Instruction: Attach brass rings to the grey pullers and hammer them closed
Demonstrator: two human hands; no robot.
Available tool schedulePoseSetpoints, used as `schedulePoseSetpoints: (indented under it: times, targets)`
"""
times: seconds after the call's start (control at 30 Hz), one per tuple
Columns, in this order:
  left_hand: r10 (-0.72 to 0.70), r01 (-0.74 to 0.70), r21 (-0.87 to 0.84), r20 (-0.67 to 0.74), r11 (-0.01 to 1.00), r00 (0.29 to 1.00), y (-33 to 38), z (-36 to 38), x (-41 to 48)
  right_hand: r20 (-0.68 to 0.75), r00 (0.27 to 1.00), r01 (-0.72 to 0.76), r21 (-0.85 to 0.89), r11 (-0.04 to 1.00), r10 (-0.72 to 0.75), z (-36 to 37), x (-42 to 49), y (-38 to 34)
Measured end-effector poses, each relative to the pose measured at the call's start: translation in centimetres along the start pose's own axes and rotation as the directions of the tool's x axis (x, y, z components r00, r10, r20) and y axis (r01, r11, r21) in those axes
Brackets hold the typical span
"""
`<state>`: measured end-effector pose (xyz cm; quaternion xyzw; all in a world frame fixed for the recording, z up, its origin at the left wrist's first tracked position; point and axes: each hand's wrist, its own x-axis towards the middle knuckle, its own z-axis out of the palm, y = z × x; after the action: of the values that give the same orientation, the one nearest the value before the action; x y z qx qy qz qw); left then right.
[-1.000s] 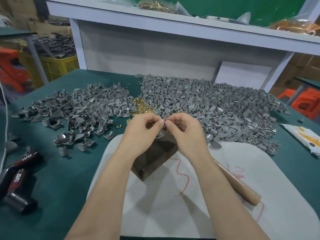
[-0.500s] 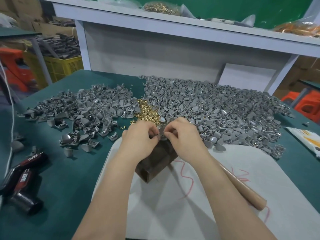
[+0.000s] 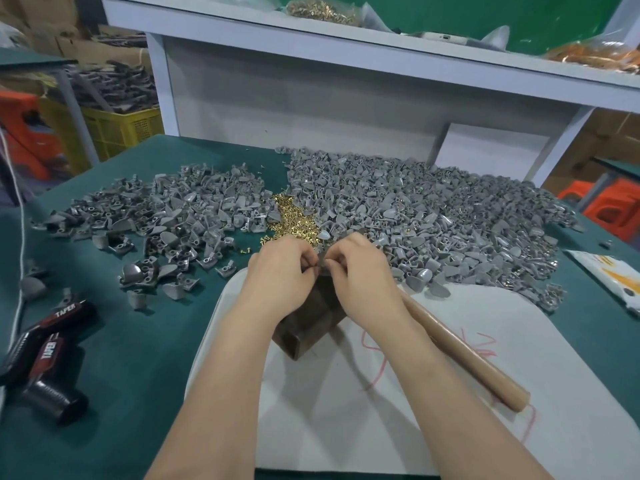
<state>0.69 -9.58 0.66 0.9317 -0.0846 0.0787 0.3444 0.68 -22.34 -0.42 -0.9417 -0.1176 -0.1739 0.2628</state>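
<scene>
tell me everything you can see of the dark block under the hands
The block is a dark brown squared bar; metal or wood, cannot tell. It lies on the white mat, skewed, one end face toward the camera. The left hand and right hand pinch a puller over its far end, hiding it.

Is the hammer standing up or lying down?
Lying down. The hammer's wooden handle lies flat on the white mat, partly under the right wrist; its head is hidden.

Two black-and-red drivers point(image 3: 52, 351) marked TAPER lie at the counter's point(image 3: 145, 358) left edge, a white cord point(image 3: 23, 237) just beside them; a white mat point(image 3: 519, 341) covers the near middle; a white-and-orange packet point(image 3: 609, 271) lies at the right edge; a yellow crate point(image 3: 117, 129) stands beyond the far left corner.
</scene>
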Motion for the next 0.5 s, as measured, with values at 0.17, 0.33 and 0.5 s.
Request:
schedulePoseSetpoints:
  times: [0.17, 0.33, 0.5]
  targets:
    - [0.012, -0.012, -0.009, -0.015, 1.000, 1.000, 0.00, 0.03, 0.03, -0.102, 0.992, -0.062, 0.173, 0.983, 0.080, 0.72, -0.65, 0.08]
    - [-0.011, 0.011, -0.018, -0.028, 1.000, 1.000, -0.06, 0.07, -0.02, -0.135, 0.985, -0.072, 0.242, 0.968, 0.107, 1.07, -0.90, 0.31]
    - [-0.015, 0.015, -0.014, -0.021, 1.000, 1.000, -0.04, 0.05, -0.05, -0.130, 0.984, -0.090, 0.245, 0.965, 0.125, 1.07, -0.89, 0.43]
